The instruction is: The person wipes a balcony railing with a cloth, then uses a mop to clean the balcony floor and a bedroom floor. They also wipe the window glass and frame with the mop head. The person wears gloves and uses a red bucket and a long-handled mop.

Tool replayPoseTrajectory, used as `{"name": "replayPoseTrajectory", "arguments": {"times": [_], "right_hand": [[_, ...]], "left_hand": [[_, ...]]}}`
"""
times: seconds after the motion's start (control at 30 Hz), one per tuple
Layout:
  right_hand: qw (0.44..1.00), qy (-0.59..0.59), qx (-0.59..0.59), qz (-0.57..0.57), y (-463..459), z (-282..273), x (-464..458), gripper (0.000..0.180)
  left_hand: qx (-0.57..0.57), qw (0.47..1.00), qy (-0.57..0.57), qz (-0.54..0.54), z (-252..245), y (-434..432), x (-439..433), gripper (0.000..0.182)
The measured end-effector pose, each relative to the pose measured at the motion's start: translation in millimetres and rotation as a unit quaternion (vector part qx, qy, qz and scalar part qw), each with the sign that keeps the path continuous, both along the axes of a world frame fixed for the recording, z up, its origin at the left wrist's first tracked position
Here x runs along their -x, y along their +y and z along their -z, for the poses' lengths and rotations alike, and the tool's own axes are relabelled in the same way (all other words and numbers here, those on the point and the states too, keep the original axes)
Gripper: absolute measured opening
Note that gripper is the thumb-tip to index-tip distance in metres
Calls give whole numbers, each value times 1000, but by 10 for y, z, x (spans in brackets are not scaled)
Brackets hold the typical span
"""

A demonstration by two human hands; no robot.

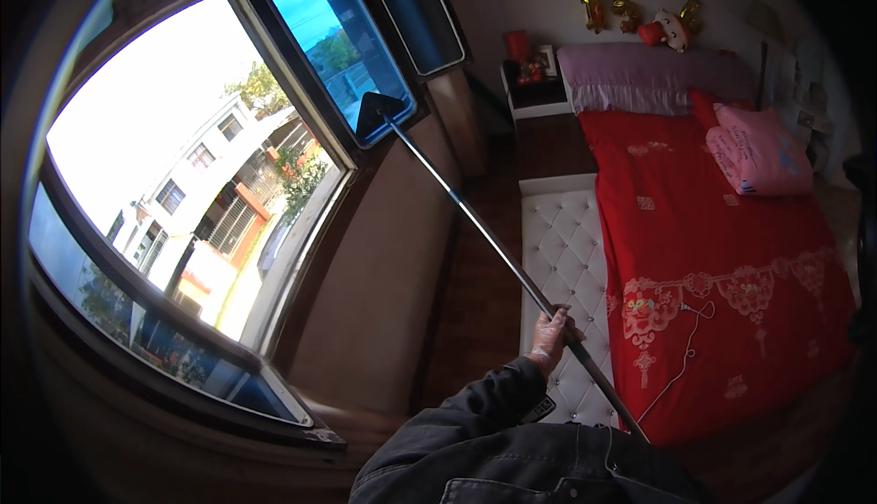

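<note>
My left hand [550, 341], in a thin clear plastic glove, is closed around a long telescopic pole [497, 247]. The pole slants from the lower right up to a dark triangular cleaning head [377, 115]. That head lies against the lower corner of a blue-tinted glass pane [342, 51] in a swung-out window sash. A dark jacket sleeve [479, 394] covers my left arm. The pole's lower end passes out of sight beside my jacket [534, 466]. My right hand is out of view.
An open window [171, 134] shows houses outside; another sash [171, 346] juts inward at lower left. Below runs a sill ledge [370, 250]. To the right stand a bed with red cover [685, 230], white tufted side [562, 230], a white cable [692, 339] and a nightstand [541, 110].
</note>
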State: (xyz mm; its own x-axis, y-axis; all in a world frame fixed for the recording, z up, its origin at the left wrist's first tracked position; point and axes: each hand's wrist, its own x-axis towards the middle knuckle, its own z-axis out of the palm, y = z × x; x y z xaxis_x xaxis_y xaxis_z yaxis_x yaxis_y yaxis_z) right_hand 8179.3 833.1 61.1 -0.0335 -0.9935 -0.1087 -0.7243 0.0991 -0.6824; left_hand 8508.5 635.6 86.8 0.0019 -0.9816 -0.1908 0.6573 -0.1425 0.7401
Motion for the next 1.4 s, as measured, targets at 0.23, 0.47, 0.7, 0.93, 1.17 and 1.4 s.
{"name": "replayPoseTrajectory", "arguments": {"times": [0.23,0.47,0.7,0.93,1.17,1.4], "right_hand": [[1000,6,16,25,87,58,79,22],[998,21,29,55,307,166,291,22],[997,11,22,69,486,83,381,21],[991,-121,54,26,-78,-786,137,20],[950,-307,54,-16,-404,-1847,65,13],[967,-255,-14,1,-109,-2702,124,14]], "left_hand": [[-45,999,20,-5,-39,43,104,25],[-18,1000,-15,1,-268,157,230,24],[112,990,-79,-20,-1360,-318,126,33],[277,955,-90,-63,-2730,-819,-36,47],[342,937,-56,-33,-3371,-890,-133,25],[377,925,-42,-15,-3801,-763,-122,13]]}}
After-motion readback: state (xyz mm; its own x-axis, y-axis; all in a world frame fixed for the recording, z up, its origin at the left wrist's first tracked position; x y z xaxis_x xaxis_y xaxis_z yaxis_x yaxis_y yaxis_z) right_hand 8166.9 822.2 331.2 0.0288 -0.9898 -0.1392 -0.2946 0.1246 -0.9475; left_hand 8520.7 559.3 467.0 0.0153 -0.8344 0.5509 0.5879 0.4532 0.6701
